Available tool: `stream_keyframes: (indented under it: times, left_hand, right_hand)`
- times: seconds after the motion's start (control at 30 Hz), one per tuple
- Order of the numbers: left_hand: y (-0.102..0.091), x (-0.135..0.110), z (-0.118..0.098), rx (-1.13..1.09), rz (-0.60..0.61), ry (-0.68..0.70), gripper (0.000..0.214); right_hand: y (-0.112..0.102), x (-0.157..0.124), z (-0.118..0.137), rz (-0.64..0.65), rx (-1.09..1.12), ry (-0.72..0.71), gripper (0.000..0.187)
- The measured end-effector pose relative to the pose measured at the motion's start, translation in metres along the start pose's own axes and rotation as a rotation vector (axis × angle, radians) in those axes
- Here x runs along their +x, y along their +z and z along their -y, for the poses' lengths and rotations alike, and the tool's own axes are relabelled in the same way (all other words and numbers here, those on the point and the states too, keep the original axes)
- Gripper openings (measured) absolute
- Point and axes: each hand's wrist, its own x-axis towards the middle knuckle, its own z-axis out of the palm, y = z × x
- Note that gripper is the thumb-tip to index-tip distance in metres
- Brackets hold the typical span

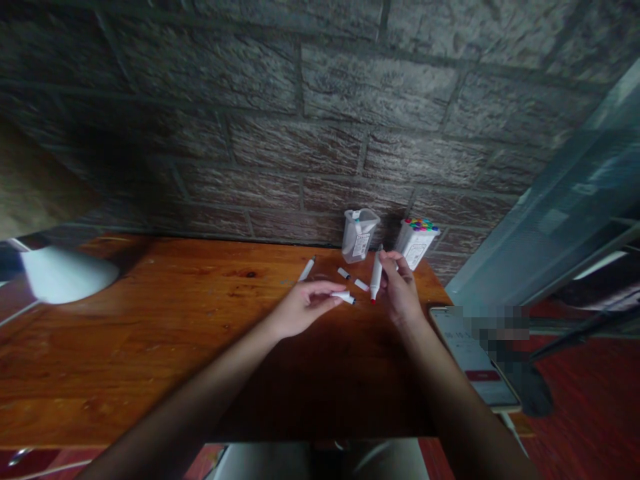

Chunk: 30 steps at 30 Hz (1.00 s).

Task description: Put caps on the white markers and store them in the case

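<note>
Pinched in my left hand (304, 308) is a white marker cap (342, 295) with a dark end, its tip pointing right. My right hand (400, 287) grips a white marker (376, 275) held nearly upright, a red end at its bottom. Between the two hands, two small white caps lie on the wooden table: one dark-ended cap (344, 273) and one plain-looking cap (361, 285). Just behind my left hand rests another white marker (307, 268) with a dark tip, its lower part hidden by the hand.
A clear plastic container (357, 237) stands near the wall, beside a white container (417, 243) packed with colourful markers. At the table's right edge lies a phone (473, 357). A lamp with a white base (70, 273) stands left on the wooden table (165, 313). A stone-brick wall (280, 147) bounds the back.
</note>
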Motion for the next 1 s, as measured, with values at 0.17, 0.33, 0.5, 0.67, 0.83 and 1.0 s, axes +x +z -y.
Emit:
stream_keyframes:
  times: [0.17, 0.33, 0.5, 0.67, 0.83, 1.0]
  left_hand:
    - [0.002, -0.001, 0.002, 0.065, 0.045, 0.002, 0.026]
    - [-0.003, 0.001, 0.002, -0.037, 0.045, -0.037, 0.029]
    - [-0.003, 0.001, 0.003, -0.035, 0.053, -0.063, 0.035]
    - [-0.003, 0.000, 0.004, -0.021, 0.099, -0.095, 0.030]
    - [0.000, -0.003, -0.001, 0.001, 0.192, -0.109, 0.027]
    - [0.003, -0.004, -0.004, 0.024, 0.197, -0.058, 0.023]
  right_hand:
    - [0.003, -0.004, 0.001, 0.058, -0.013, 0.016, 0.030]
    - [0.004, -0.006, 0.002, 0.131, 0.017, 0.039, 0.028]
    - [0.002, -0.006, 0.003, 0.220, 0.060, 0.114, 0.024]
    - [0.005, -0.009, 0.007, 0.273, 0.092, 0.148, 0.029]
    - [0.007, -0.012, 0.012, 0.301, 0.054, 0.176, 0.035]
    - [0.005, -0.013, 0.010, 0.321, -0.004, 0.128, 0.045]
